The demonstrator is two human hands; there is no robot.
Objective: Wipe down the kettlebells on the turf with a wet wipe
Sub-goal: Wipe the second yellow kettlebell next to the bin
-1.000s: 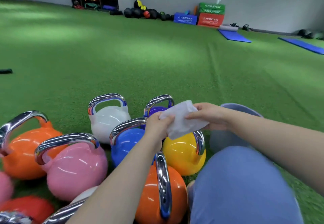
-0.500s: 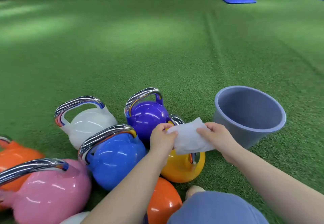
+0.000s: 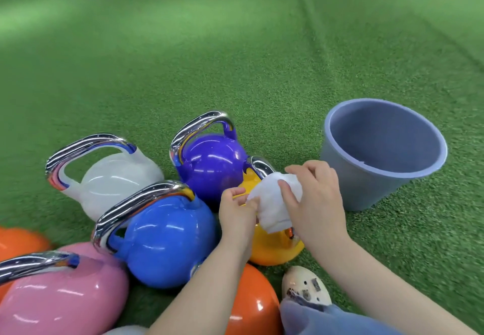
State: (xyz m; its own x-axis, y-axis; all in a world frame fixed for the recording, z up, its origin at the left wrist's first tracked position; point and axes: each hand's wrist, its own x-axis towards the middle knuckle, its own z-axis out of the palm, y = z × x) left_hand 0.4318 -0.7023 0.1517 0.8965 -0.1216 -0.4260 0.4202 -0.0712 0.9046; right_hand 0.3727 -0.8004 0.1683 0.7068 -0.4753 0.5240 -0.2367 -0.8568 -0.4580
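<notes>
wipe: no longer stretched flat, now bunching over yellow kettlebell handle | left hand pinching its edge, right hand gripping it | wiping likely starting here; others on turf waiting

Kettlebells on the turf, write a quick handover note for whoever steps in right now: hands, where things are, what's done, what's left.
Left hand pinches one edge of the white wet wipe; right hand grips it, bunched, over the yellow kettlebell and against its chrome handle.
The purple kettlebell, white kettlebell, blue kettlebell, pink kettlebell and orange kettlebell are clustered on the green turf. The grey-blue plastic bucket stands to the right.
Done: cannot tell that any is finished.
Left: wipe the yellow one, then the others.
</notes>
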